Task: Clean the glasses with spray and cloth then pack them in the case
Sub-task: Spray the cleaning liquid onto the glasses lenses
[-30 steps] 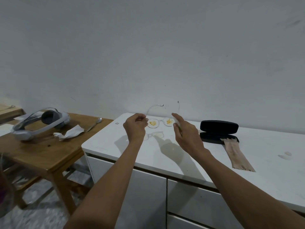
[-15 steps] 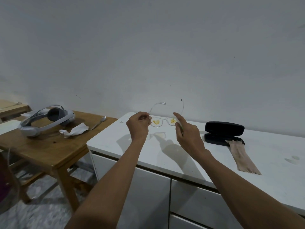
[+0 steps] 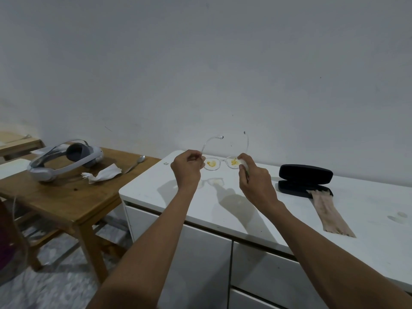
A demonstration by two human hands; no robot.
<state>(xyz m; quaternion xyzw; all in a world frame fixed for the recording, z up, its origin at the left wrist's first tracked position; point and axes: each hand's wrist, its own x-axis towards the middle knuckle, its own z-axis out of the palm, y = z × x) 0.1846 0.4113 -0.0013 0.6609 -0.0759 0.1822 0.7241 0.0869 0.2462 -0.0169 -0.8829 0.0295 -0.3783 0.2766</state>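
Note:
Clear-framed glasses (image 3: 220, 162) hang in the air above the white cabinet top (image 3: 156, 188), arms unfolded and pointing up. Both lenses carry yellow smears. My left hand (image 3: 187, 169) pinches the left hinge of the frame. My right hand (image 3: 254, 178) grips the right side, with a small white thing pressed against the right lens under the thumb. A black glasses case (image 3: 305, 177) lies open on the cabinet to the right. A beige cloth (image 3: 330, 214) trails from the case towards the front edge. No spray bottle is in view.
A wooden table (image 3: 66, 197) stands left of the cabinet. It carries a white headset (image 3: 64, 160), a crumpled white tissue (image 3: 102, 176) and a spoon (image 3: 136, 162). A grey wall rises behind everything. Cabinet drawers sit below my arms.
My right hand has closed from an open pose onto the right side of the glasses, thumb against the lens. The left hand keeps its hold.

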